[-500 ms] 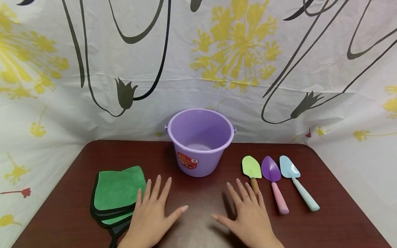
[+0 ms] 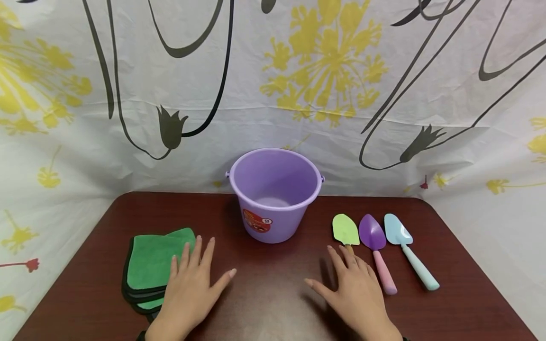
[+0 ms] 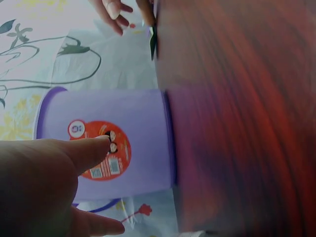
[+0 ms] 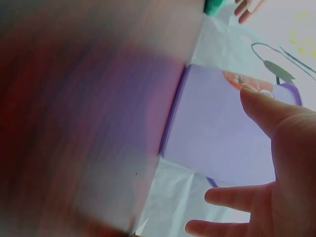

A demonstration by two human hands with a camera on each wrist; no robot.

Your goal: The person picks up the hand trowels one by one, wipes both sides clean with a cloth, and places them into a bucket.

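Observation:
My left hand (image 2: 189,286) is spread with straight fingers and overlaps the right side of a stack of green cloths with black edging (image 2: 149,263) in the head view. My right hand (image 2: 354,291), fingers extended and holding nothing, covers most of the handle of a small trowel with a lime-green blade (image 2: 345,229). Beside it lie a trowel with a purple blade and pink handle (image 2: 372,232) and a light blue trowel (image 2: 420,266). Beyond both hands a purple bucket (image 2: 273,222) stands upright, its red sticker also showing in the left wrist view.
A dark reddish-brown table (image 2: 264,293) carries everything. Behind it and at both sides hangs a white sheet (image 2: 239,94) printed with yellow flowers and grey stems. The bucket stands near the table's back edge.
My left hand has moved left, further over the green cloths. My right hand has shifted right and now hides more of the lime-green trowel's handle. Bucket and trowels stay put.

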